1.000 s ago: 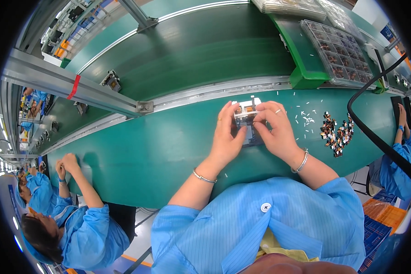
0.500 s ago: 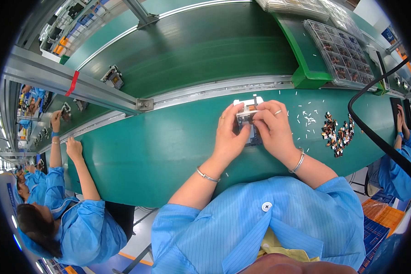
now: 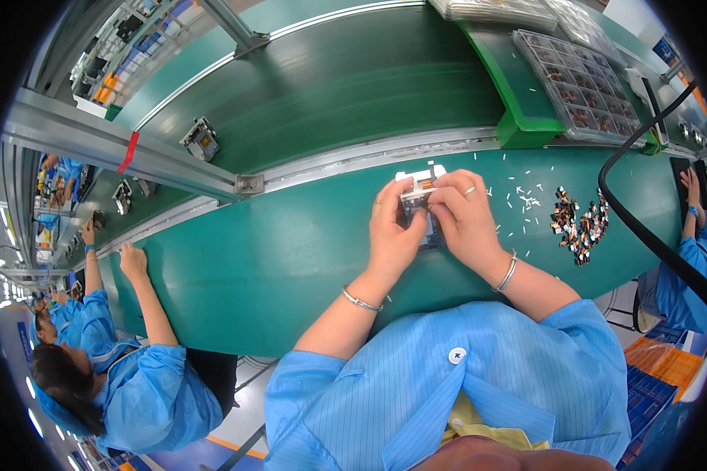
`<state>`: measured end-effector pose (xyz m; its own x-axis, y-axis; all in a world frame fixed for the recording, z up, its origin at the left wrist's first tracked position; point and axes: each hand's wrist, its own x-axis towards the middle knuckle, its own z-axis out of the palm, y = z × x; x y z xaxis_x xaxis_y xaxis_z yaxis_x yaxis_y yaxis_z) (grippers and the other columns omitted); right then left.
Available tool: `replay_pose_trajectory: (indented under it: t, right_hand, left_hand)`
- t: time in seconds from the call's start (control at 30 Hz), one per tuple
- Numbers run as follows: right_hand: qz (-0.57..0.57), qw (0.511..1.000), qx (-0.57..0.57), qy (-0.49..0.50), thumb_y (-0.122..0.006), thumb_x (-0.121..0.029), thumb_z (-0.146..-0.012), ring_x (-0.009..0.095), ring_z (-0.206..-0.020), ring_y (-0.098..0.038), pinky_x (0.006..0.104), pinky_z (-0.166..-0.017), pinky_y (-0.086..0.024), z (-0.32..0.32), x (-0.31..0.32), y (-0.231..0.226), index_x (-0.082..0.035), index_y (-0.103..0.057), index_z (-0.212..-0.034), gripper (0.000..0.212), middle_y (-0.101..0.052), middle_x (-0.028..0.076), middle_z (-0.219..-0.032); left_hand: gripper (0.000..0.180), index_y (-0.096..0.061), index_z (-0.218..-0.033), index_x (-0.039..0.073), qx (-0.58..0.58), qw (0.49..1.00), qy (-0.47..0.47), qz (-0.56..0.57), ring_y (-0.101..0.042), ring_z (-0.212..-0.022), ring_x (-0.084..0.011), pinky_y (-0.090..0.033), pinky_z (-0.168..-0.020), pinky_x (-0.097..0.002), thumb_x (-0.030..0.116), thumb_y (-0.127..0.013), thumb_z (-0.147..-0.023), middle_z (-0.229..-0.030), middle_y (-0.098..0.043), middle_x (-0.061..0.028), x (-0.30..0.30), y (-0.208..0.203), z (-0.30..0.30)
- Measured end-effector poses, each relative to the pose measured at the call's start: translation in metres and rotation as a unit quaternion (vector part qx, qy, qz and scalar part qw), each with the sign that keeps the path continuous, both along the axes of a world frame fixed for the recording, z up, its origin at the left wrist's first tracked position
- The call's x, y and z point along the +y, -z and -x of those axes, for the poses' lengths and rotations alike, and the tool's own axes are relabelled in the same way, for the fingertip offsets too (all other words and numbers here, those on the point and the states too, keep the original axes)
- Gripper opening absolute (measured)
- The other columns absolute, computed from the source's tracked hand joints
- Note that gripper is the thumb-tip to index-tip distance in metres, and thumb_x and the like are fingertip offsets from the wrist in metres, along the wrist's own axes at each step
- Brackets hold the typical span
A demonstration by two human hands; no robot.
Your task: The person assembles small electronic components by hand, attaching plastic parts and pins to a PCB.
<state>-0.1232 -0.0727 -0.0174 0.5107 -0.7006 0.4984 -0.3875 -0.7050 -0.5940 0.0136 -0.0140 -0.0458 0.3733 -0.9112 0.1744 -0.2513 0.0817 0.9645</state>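
Observation:
My left hand (image 3: 394, 228) and my right hand (image 3: 467, 216) are together over the green work table (image 3: 291, 243). Between them is a small boxy device (image 3: 413, 206) with a white frame at its far end, an orange-brown band and a dark body. My left fingers wrap its left side, the thumb lying over the dark part. My right hand grips the right side, its thumb and fingertips close together near the middle. Whether those fingertips also pinch a tiny part is hidden. To the right lie scattered white slivers (image 3: 526, 198) and a heap of small black, white and orange components (image 3: 580, 224).
Beyond a metal rail (image 3: 353, 162) runs a green conveyor (image 3: 353, 86) carrying similar devices (image 3: 202, 139). Compartmented clear trays (image 3: 581, 86) stand on a green-edged shelf (image 3: 518, 129). A black cable (image 3: 644, 228) arcs at right. Co-workers (image 3: 133, 392) sit on both sides.
My hands keep their hold on the device, with only slight finger movement. The left co-worker's far hand has moved nearer along the conveyor's left part. The whole view has shifted slightly.

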Motion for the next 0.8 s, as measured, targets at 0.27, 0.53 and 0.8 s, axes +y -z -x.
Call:
replay_pose_trajectory:
  t: [0.27,0.53,0.8]
  right_hand:
    - [-0.098,0.995,-0.030,-0.004,-0.064,0.004,-0.077,0.034,-0.113,-0.046,0.0408,-0.095,-0.042,0.002,-0.005,-0.004,-0.006,-0.056,-0.103,0.030,-0.054,0.012,-0.116]
    - [-0.177,0.983,0.048,0.007,-0.059,0.004,-0.075,0.034,-0.115,-0.042,0.0413,-0.100,-0.036,-0.004,-0.009,-0.005,-0.007,-0.053,-0.105,0.033,-0.052,0.012,-0.117]
    - [-0.140,0.989,0.036,-0.028,-0.060,0.004,-0.075,0.036,-0.117,-0.040,0.0432,-0.101,-0.035,0.001,-0.010,0.003,-0.007,-0.051,-0.107,0.035,-0.052,0.013,-0.115]
  left_hand:
    - [0.038,-0.060,-0.116,0.006,0.009,1.000,0.019,-0.016,-0.062,-0.099,-0.0218,-0.055,-0.077,-0.0291,-0.002,-0.063,-0.079,-0.127,-0.051,-0.0136,-0.004,-0.006,-0.003]
    - [0.034,-0.061,-0.112,0.006,-0.008,1.000,0.010,-0.008,-0.056,-0.088,-0.0089,-0.048,-0.071,-0.0224,-0.002,-0.064,-0.080,-0.124,-0.053,-0.0071,-0.007,0.001,-0.002]
    - [0.035,-0.061,-0.113,0.007,0.001,0.999,0.025,0.020,-0.056,-0.092,-0.0105,-0.048,-0.075,-0.0237,-0.002,-0.064,-0.080,-0.126,-0.052,-0.0075,-0.006,0.006,-0.005]
